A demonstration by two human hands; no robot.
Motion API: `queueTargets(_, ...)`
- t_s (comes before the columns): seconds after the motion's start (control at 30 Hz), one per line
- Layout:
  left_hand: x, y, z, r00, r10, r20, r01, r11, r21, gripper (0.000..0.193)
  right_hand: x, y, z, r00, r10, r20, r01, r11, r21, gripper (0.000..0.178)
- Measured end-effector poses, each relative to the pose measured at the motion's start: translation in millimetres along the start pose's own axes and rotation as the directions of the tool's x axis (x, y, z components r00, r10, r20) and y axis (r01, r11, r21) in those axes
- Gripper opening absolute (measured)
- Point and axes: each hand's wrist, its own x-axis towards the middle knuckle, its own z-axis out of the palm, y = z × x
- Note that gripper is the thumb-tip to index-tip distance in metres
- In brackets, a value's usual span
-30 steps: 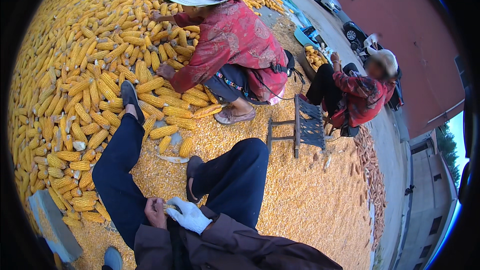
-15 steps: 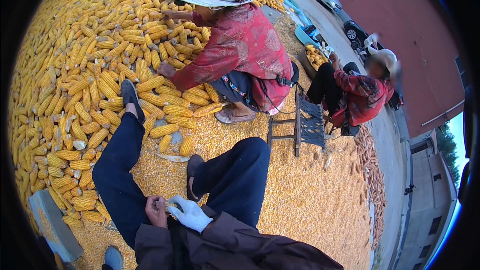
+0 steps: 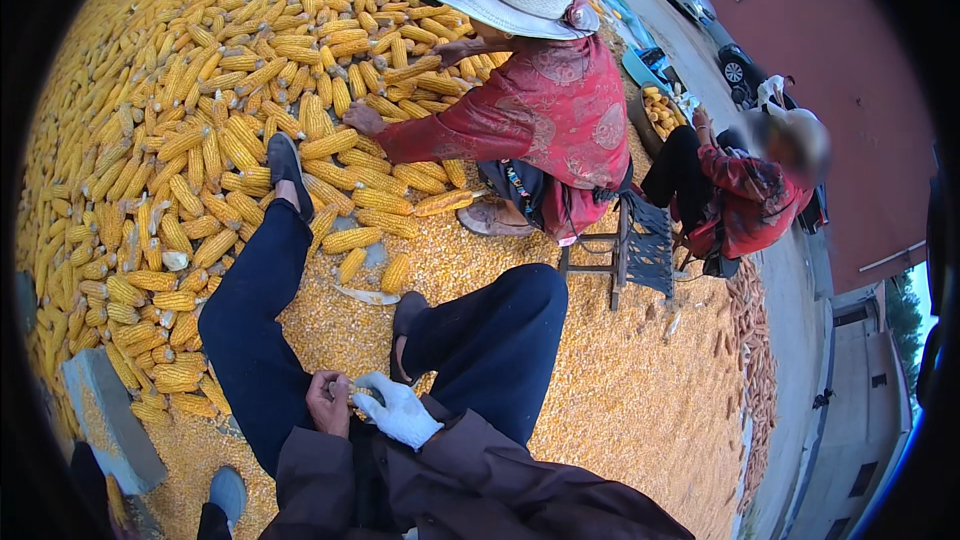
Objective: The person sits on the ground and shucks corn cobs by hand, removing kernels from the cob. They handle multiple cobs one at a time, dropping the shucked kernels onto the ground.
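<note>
Close together over my lap, both my hands are curled round a mostly hidden, pale yellow corn cob (image 3: pixel 357 392). My bare left hand (image 3: pixel 328 404) is closed on it from the left. On the right, my right hand (image 3: pixel 402 414) wears a white glove and has its thumb and fingers bent in at the cob's other side. Loose corn kernels (image 3: pixel 450 380) cover the ground around my feet. Ahead and to the left spreads a large heap of yellow ears of corn (image 3: pixel 140 190), and my left foot rests against its edge.
A person in a red jacket and pale hat (image 3: pixel 540 110) bends over the heap, hands on the ears. Behind sits another person in red (image 3: pixel 745 180), near a basket of corn (image 3: pixel 660 112). A low folding stool (image 3: pixel 645 245), a grey block (image 3: pixel 110 420) and stripped cobs (image 3: pixel 750 340) lie about.
The whole view has shifted a little to the right and down. My hands stay together at the cob, their fingers slightly moved. The nearer person still reaches into the heap.
</note>
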Motion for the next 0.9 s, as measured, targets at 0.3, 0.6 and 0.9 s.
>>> queueTargets(0.3, -1.2, 9.3, 1.2, 0.997, -0.075, 0.007, 0.076, 0.995, -0.068, 0.011, 5.5, 8.3, 7.3, 0.992, 0.116, -0.058, -0.109, 0.987, 0.114, 0.025)
queueTargets(0.6, 2.4, 1.0, 0.4, 0.996, -0.093, -0.017, 0.092, 0.994, -0.064, 0.012, 15.8, 18.3, 0.4, 0.994, 0.092, -0.051, -0.093, 0.996, -0.015, 0.023)
queueTargets(0.9, 3.1, -10.0, -0.5, 0.997, -0.08, -0.002, 0.08, 0.993, 0.091, 0.013, 16.4, 15.7, -5.7, 0.998, 0.04, -0.043, -0.045, 0.988, -0.146, 0.026)
